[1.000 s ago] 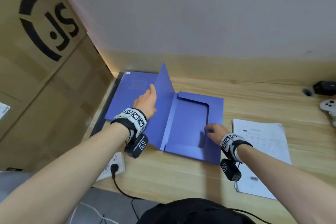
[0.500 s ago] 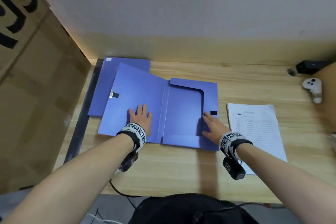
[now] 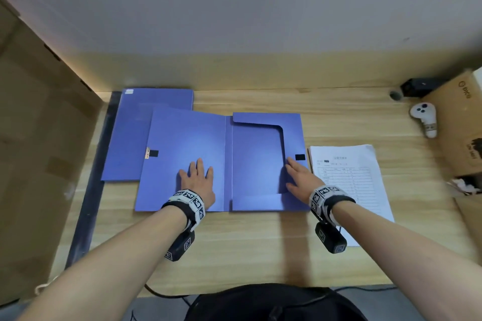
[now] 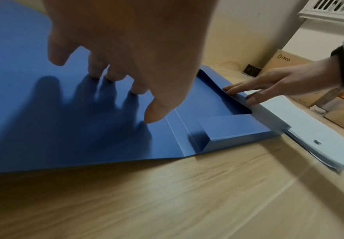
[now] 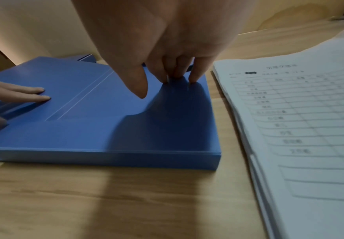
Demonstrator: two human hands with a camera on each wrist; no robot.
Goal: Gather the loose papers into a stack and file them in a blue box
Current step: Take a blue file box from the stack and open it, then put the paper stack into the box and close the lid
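Note:
A blue file box [image 3: 255, 159] lies open on the wooden desk, its lid [image 3: 182, 143] folded flat to the left. My left hand [image 3: 199, 180] presses flat on the lid with straight fingers [image 4: 138, 90]. On the box's right inner flap rests my right hand [image 3: 298, 177], fingers straight, fingertips [image 5: 193, 79] touching the flap. A stack of printed papers [image 3: 349, 182] sits just right of the box [image 5: 126, 129], and shows again as the paper stack [image 5: 300, 129] in the right wrist view. The box tray holds nothing that I can see.
A second, closed blue box [image 3: 135, 133] lies behind the lid at the left. A white controller [image 3: 423, 117] and a cardboard box [image 3: 461, 125] stand at the right edge. A brown cardboard panel [image 3: 39, 138] walls the left side. A wall runs behind the desk.
The lid stood upright a second ago; my left hand has laid it flat to the left and now presses on it. My right hand has stayed on the right flap.

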